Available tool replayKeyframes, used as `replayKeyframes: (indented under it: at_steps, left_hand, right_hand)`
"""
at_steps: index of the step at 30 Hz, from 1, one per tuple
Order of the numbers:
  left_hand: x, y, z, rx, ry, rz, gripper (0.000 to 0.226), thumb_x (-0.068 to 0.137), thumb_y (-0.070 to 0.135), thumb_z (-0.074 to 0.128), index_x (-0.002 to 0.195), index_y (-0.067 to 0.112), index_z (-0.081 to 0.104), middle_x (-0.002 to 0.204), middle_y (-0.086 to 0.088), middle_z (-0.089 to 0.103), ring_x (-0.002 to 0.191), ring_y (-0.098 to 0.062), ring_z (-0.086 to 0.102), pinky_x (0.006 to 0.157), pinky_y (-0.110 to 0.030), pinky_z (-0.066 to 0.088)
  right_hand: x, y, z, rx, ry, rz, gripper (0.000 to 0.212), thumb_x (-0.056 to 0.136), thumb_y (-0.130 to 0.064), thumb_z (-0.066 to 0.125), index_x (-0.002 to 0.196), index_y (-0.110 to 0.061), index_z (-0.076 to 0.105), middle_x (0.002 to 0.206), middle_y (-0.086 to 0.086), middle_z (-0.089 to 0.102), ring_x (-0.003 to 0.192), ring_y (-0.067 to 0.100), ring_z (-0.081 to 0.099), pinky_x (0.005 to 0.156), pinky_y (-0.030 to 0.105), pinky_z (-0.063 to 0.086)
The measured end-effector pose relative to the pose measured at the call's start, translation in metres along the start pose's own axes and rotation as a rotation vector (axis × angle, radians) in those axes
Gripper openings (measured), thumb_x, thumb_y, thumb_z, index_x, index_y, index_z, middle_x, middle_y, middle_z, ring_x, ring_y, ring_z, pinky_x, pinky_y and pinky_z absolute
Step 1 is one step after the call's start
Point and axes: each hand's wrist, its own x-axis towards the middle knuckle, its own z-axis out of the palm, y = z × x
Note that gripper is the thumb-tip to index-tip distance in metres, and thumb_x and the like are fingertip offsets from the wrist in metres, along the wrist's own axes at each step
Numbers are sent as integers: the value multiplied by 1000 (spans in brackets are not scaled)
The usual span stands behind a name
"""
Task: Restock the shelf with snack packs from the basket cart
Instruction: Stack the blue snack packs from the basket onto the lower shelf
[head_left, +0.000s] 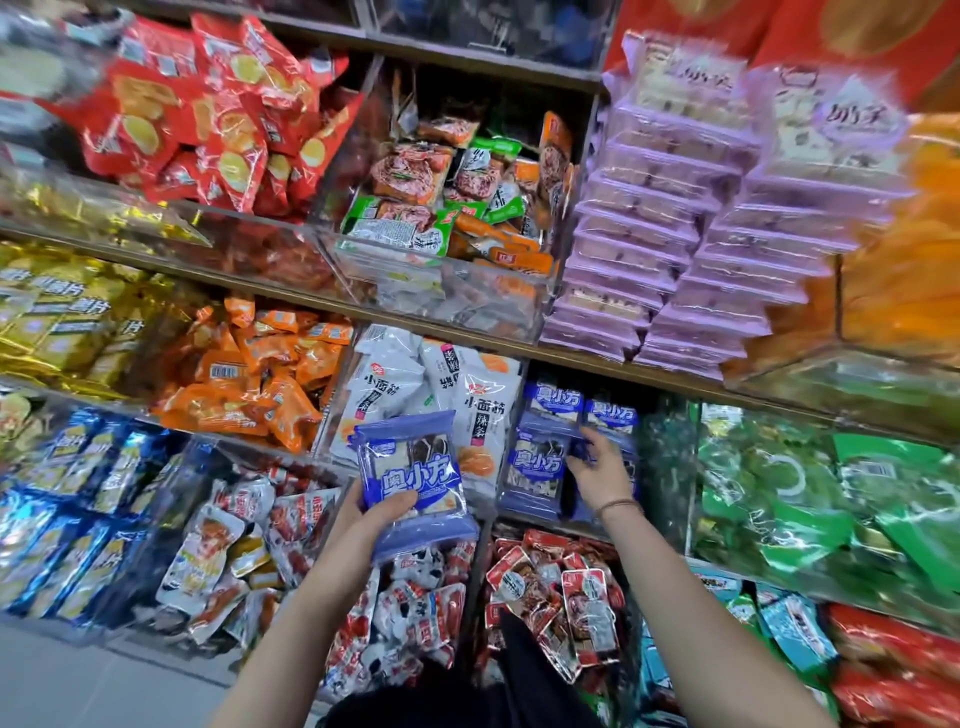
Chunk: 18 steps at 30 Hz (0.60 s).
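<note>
My left hand (382, 512) grips a blue-and-purple snack pack (413, 480) by its lower half and holds it upright in front of the shelf. My right hand (597, 467) reaches into the clear bin (524, 512) of matching blue packs (540, 457) to the right. Its fingers pinch the edge of one pack standing in that bin. More of the same blue packs (610, 415) stand behind it. The basket cart is out of sight.
Wooden shelves (571, 358) hold clear bins of snacks: white packs (467, 395) behind the held pack, orange packs (260, 374) to the left, green packs (831, 493) to the right, purple stacks (675, 234) above, red and white packs (561, 597) below.
</note>
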Motion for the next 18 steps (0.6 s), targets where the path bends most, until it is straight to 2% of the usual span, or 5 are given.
replayKeyframes:
  at_steps: [7,10,12,15,18]
  left_hand:
    - [0,10,4,20,4,-12,59,64,39,77,118,33,55,103,13,73,90,-7,70,75,-29,45]
    - [-2,11,7,36,2,-7,47,69,37,76,109,39,51,87,26,71,78,6,68,72,-25,42]
    - [-4,12,9,66,15,5,61,62,41,82,115,34,52,93,21,73,85,2,69,80,-28,46]
    - [-4,13,9,81,41,-1,84,48,53,80,123,29,53,111,6,71,100,-12,68,92,-34,46]
    - [-4,12,7,108,21,-8,85,46,62,81,122,37,53,112,12,70,104,-12,66,95,-38,44]
  right_hand:
    - [20,-17,13,89,-49,55,49,94,-5,48,142,-3,35,144,14,40,128,29,45,104,34,37]
    - [36,-25,14,70,-28,59,49,94,-5,48,140,3,35,124,20,54,110,28,55,93,29,39]
    - [39,-27,13,50,-52,69,49,94,-7,48,141,3,34,118,19,55,102,26,56,89,31,41]
    - [30,-30,5,5,-90,51,52,94,-10,50,143,-2,33,145,13,39,127,29,45,106,36,36]
    - [2,-35,-6,-14,-72,-56,57,93,-14,55,144,-11,32,148,6,34,134,23,36,111,35,30]
